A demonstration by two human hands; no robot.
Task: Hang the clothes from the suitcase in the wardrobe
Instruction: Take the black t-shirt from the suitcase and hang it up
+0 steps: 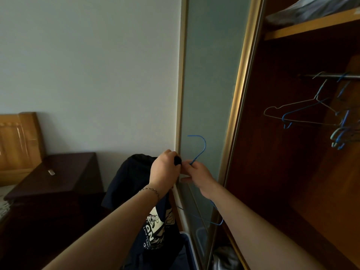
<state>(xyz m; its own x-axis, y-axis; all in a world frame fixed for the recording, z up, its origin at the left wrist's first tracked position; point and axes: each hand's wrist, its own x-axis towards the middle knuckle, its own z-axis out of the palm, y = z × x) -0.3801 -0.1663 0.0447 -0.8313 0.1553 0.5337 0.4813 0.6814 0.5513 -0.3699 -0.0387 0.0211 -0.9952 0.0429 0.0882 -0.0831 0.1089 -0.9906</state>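
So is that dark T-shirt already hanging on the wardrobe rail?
No, the dark T-shirt is held by the left hand, while the rail carries only empty hangers.

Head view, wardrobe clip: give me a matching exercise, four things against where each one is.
Things:
1. blue wire hanger
2. dark printed T-shirt
3. empty hangers
4. folded bedding

Places:
A. on the wardrobe's top shelf
B. on the wardrobe rail
C. pinched by the right hand
D. gripped by the left hand

Pairs: 1-C, 2-D, 3-B, 4-A
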